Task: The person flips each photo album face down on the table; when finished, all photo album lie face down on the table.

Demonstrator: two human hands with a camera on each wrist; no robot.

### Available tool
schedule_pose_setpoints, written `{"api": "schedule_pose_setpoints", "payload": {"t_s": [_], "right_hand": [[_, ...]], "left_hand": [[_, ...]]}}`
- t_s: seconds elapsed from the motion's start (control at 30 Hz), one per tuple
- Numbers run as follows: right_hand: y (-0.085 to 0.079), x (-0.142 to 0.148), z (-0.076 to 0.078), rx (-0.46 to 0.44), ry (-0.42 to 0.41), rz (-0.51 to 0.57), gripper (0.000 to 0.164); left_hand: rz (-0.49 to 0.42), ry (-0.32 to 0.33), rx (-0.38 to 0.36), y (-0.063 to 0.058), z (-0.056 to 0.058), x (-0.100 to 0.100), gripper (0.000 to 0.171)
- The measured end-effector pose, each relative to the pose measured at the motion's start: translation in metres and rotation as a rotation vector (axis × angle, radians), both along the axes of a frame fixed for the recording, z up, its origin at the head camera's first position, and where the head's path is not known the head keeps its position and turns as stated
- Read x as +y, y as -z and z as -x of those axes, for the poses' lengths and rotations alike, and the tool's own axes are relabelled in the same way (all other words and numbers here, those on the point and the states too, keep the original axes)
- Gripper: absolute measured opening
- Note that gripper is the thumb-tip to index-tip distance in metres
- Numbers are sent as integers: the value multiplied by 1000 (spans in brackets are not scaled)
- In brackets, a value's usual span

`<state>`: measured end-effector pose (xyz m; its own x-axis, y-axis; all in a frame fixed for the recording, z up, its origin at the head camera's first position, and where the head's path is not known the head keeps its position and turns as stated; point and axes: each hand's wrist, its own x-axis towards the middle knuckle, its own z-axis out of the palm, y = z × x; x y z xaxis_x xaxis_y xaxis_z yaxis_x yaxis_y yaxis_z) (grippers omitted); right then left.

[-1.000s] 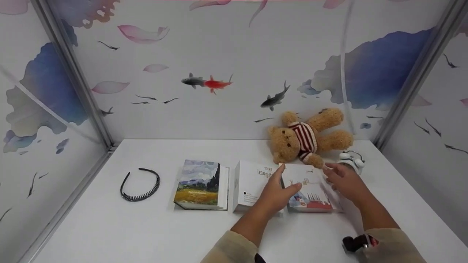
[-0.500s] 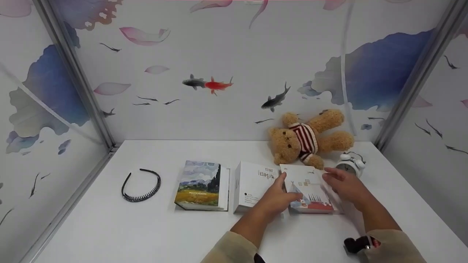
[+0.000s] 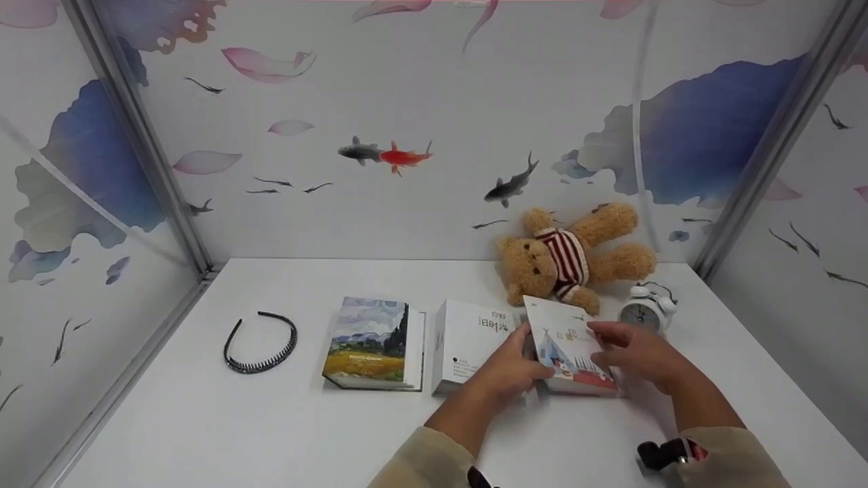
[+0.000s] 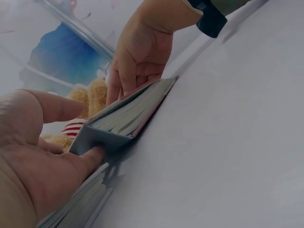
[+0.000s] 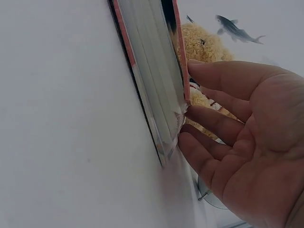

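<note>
A thick photo album with a tent drawing and a red lower edge tilts slightly between both hands. My left hand is at its spine; in the left wrist view the thumb presses on the spine while the forefinger stays extended. On the other side, my right hand pinches the album's opening edge. The right wrist view has its thumb at the cover and the other fingers curled against the page edges. A white album lies just left, partly hidden by the left hand.
A landscape-covered photo album lies further left, and a black toothed headband beyond it. Behind the hands, a teddy bear in a striped sweater lies by the back wall. A white alarm clock stands right of it.
The tent-drawing album has turned and tilted, its left side rising and shifting right. The right hand has moved left and down along its edge, uncovering the clock. The other things stay put.
</note>
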<state>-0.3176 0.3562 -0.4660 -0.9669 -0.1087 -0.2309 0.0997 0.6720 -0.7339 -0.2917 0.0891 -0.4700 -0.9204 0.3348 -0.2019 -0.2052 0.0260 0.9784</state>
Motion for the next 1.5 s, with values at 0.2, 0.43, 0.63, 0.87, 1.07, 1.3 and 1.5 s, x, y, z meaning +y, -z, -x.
{"api": "schedule_pose_setpoints", "payload": {"t_s": [0.2, 0.43, 0.63, 0.87, 1.07, 1.3, 1.5], "right_hand": [[-2, -4, -1, -8, 5, 24, 79], [-8, -10, -4, -73, -46, 152, 81], [-11, -17, -6, -46, -85, 137, 87], [-21, -27, -10, 10, -115, 79, 86], [-35, -45, -17, 17, -127, 159, 81], [-47, -57, -24, 28, -130, 262, 77], [-54, -61, -27, 15, -97, 353, 75]], "left_hand": [[-141, 0, 31, -3, -2, 3, 95], [-226, -21, 38, -11, -8, 2, 92], [-232, -12, 84, -13, -10, 1, 88], [-245, -12, 111, -19, -12, 1, 81], [-161, -18, 148, -29, -18, 0, 75], [-217, 70, 157, -32, -21, -2, 74], [-256, 150, 174, -33, -20, -3, 75]]}}
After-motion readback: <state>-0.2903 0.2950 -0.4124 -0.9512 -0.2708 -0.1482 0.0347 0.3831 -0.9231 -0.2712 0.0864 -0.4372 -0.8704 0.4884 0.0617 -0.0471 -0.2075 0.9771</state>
